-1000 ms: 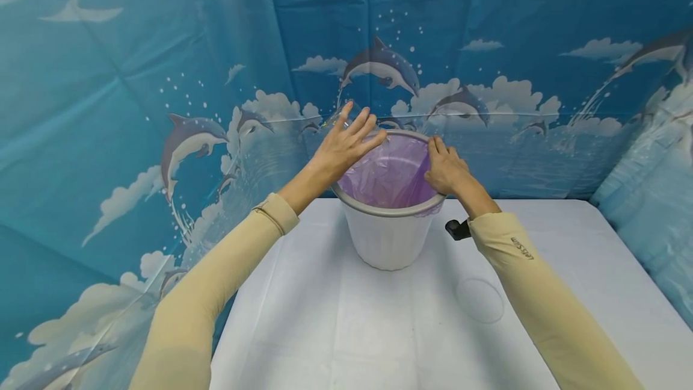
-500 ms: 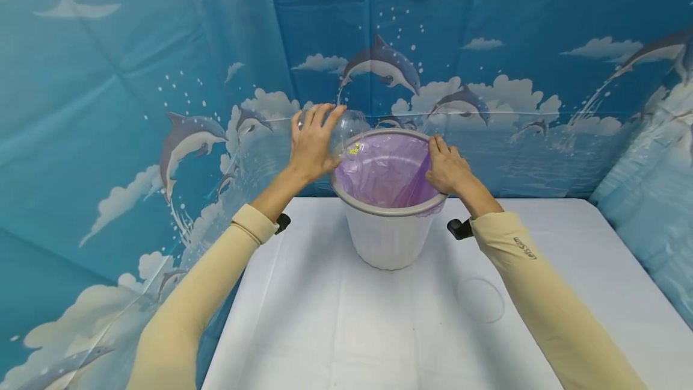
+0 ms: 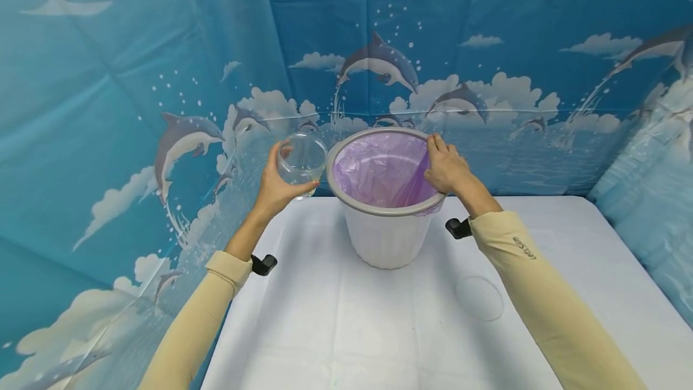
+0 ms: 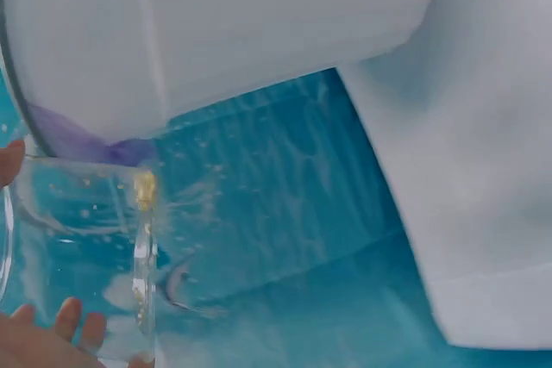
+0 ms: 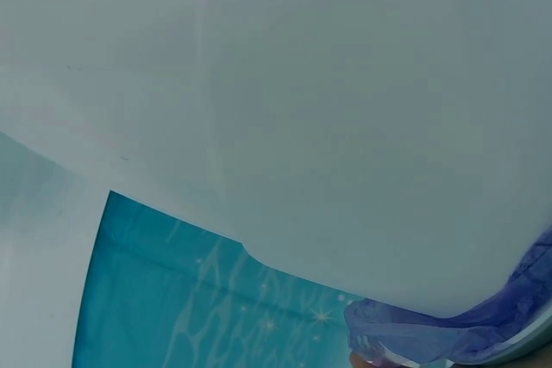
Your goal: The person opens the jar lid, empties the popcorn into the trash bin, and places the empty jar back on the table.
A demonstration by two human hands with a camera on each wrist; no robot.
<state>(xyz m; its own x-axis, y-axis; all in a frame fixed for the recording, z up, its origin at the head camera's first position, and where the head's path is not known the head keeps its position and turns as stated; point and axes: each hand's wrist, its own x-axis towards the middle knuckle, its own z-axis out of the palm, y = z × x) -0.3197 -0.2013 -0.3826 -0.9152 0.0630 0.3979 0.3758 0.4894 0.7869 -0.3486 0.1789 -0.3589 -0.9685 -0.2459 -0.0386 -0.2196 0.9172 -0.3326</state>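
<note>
A white trash can with a grey rim stands upright on the white table. Inside hangs a purple trash bag, folded over the rim at the right. My left hand holds a clear cup just left of the can, thumb on the near side and fingers round the far side. Its mouth faces up toward the head camera. In the left wrist view, yellow bits show at the cup's base. My right hand grips the can's right rim together with the bag.
A blue dolphin-print curtain hangs behind and to the left of the table. A faint clear ring lies on the table at right. Black wrist camera mounts stick out from both sleeves.
My left hand has swung the clear cup leftward and down, from tipped over the can's left rim to upright beside it. The right hand has stayed on the rim.
</note>
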